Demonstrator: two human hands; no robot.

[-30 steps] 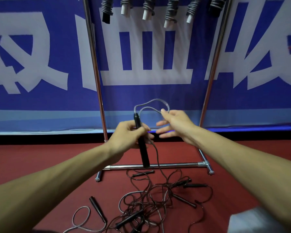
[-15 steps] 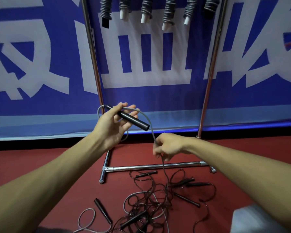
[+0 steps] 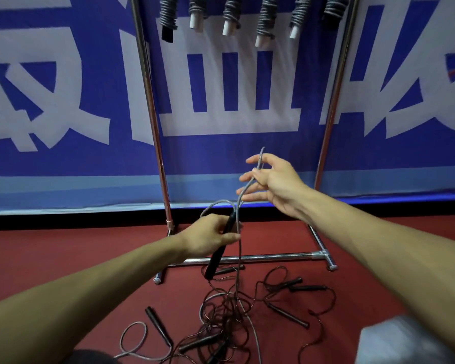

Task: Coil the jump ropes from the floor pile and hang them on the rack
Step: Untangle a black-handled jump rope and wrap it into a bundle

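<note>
My left hand [image 3: 210, 237] grips a black jump rope handle [image 3: 217, 254], which points down and to the left. A grey cord [image 3: 238, 203] loops over that handle and rises to my right hand [image 3: 271, 182]. The right hand is raised higher, pinching the cord with its other fingers spread. From the handle the cord drops to a tangled pile of jump ropes [image 3: 231, 319] on the red floor. Several coiled ropes [image 3: 265, 19] hang from the top of the metal rack [image 3: 150, 106], just beyond my hands.
The rack's base bar [image 3: 268, 257] and feet lie on the floor between me and a blue banner wall [image 3: 63, 101]. Loose black handles [image 3: 158, 325] are scattered around the pile. A pale grey object [image 3: 399, 340] sits at the lower right.
My left hand dropped lower and turned the handle to point downward. My right hand rose from below the handle to up and right, drawing the cord up.
</note>
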